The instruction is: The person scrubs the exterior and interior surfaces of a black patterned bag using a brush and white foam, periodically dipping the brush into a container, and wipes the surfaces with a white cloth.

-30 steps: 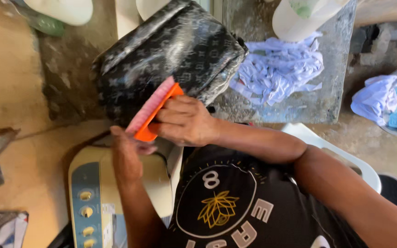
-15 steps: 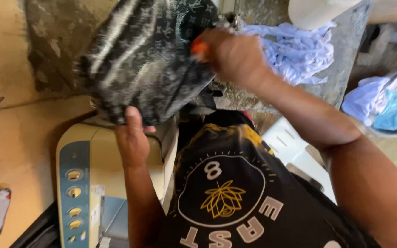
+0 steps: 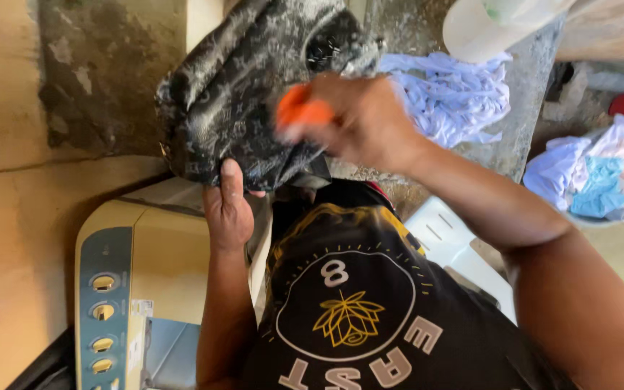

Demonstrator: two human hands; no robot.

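The dark, grey-patterned bag (image 3: pixel 254 87) was pinched at its edge by the left hand (image 3: pixel 229 209); an orange plastic brush (image 3: pixel 303 113) was clenched in the right hand (image 3: pixel 366 119). Hard scrubbing could have pulled the bag loose.

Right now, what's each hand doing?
Left hand: closed on the edge of the black patterned bag.
Right hand: closed around an orange brush.

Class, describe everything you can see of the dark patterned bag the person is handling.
The bag is black-grey with a pale repeating pattern; it looks like coated fabric or leather, glossy and wet. It lies tilted on a rough grey slab, its lower edge overhanging. The left hand grips that lower edge from beneath, thumb on top. The right hand, blurred, presses an orange brush onto its upper side. A dark opening shows near the top.
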